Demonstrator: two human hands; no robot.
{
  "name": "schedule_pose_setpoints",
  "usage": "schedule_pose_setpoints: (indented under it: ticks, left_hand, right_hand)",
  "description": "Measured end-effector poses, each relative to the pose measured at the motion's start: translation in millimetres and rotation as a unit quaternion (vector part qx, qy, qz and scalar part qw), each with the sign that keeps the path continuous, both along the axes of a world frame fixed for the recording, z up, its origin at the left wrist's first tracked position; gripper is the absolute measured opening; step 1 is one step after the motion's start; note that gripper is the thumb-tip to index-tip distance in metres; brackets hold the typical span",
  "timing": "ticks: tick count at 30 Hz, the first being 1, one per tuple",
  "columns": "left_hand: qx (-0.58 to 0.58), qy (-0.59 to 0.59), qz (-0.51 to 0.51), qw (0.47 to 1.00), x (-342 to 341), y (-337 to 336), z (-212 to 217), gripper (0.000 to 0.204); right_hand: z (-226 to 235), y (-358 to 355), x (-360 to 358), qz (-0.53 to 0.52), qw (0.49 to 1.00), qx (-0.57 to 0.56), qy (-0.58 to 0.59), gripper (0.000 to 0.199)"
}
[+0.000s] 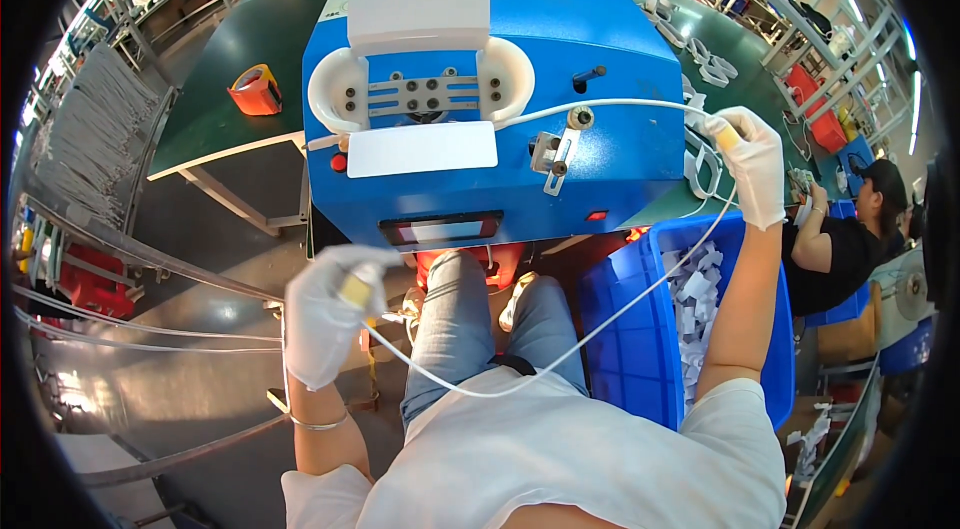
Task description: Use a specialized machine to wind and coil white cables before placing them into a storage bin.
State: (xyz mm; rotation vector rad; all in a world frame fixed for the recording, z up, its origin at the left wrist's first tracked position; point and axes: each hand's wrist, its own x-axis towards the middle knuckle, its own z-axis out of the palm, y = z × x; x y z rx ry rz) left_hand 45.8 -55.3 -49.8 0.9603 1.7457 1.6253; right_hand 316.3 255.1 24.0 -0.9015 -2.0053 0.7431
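Note:
A long white cable (490,395) hangs in a loop across my lap between my two hands. My left hand (335,314), gloved in white with a yellow patch on a finger, is closed on one stretch of it; motion blurs the fingers. My right hand (750,164), gloved alike, is raised at the right and closed on the cable. From there another stretch runs left past a small roller (580,117) to the white curved former (505,79) on top of the blue machine (610,49). White flat plates (422,150) stand before and behind the former's metal bracket.
A blue bin (625,329) with white pieces stands by my right arm. An orange tape measure (255,91) lies on the green table (225,124). Coiled white cables (710,64) lie at the table's right. A co-worker (850,239) sits at far right. Metal rails (180,279) run at left.

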Motion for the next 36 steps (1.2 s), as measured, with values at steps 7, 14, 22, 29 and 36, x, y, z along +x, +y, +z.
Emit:
schedule_pose_setpoints:
  ticks: [7, 14, 22, 29, 36]
  left_hand:
    - [-0.077, -0.065, -0.253, 0.962, 35.1, 21.9, -22.7, 0.017]
    - [-0.137, -0.147, -0.411, 0.889, 73.2, 47.9, -60.3, 0.023]
    - [-0.093, -0.122, -0.424, 0.893, 105.4, 54.4, -109.2, 0.046]
    - [-0.18, -0.083, -0.354, 0.914, 79.1, 39.3, -135.1, 0.043]
    - [-0.205, -0.002, -0.383, 0.901, 83.8, 40.0, -136.8, 0.029]
  right_hand:
    - [-5.8, -2.7, 31.3, -0.008, 0.995, -0.096, -0.009, 0.016]
    - [-5.8, -12.1, 26.1, 0.051, 0.981, -0.18, 0.051, 0.021]
    - [10.8, -52.9, -26.4, 0.125, 0.95, -0.288, -0.004, 0.021]
    - [18.7, -57.4, -44.3, 0.176, 0.937, -0.302, 0.005, 0.022]
    - [4.8, -60.1, -31.6, 0.131, 0.952, -0.274, 0.044, 0.031]
